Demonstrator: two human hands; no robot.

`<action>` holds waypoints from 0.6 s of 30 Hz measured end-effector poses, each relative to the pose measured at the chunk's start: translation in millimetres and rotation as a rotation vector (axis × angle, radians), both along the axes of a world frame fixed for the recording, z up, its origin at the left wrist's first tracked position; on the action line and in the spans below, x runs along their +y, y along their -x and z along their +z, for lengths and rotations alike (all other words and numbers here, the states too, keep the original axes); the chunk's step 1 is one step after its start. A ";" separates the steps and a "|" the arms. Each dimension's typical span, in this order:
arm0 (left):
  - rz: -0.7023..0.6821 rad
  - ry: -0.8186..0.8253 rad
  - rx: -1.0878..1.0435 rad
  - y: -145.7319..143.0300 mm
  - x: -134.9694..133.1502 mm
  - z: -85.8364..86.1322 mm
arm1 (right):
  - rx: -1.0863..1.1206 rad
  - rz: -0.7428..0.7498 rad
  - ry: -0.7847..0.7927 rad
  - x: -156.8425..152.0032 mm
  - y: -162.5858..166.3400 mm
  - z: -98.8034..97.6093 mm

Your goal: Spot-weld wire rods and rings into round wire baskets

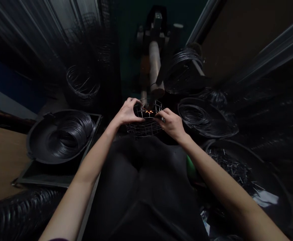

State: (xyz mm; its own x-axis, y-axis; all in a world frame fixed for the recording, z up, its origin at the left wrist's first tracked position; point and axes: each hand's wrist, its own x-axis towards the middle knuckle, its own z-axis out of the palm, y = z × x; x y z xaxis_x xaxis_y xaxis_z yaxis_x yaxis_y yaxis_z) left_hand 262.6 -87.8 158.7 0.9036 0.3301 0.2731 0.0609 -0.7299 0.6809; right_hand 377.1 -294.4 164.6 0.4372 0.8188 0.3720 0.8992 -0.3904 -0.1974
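A round wire basket (146, 129) sits in front of my lap, under the tip of a spot welder (155, 67). Orange sparks (149, 111) glow where the welder meets the wires. My left hand (130, 112) grips the basket's left side, thumb low and fingers curled over the top. On the right side my right hand (170, 122) pinches the basket's wires, its fingertips close to the sparks. Whether a separate small piece of wire is between those fingers is too dark to tell.
At left, a black basin (32, 147) holds wire rings (72, 134). To the right are another basin of wire rings (193, 115) and a large basin (274, 180) with short wire pieces (232, 167). More wire hoops (82, 82) stand at back left.
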 end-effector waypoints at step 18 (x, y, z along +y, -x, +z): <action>-0.030 0.276 -0.127 10.5 42.6 -70.8 | 0.263 -0.135 -0.222 -55.3 21.2 5.2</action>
State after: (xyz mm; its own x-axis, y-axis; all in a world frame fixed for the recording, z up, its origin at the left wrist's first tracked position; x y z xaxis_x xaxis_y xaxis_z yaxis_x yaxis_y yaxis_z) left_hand 252.0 -45.2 87.9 0.8784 0.3814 0.2880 -0.0558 -0.5166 0.8544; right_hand 355.9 -349.7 169.8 0.6405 0.6588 0.3946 0.7494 -0.4239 -0.5086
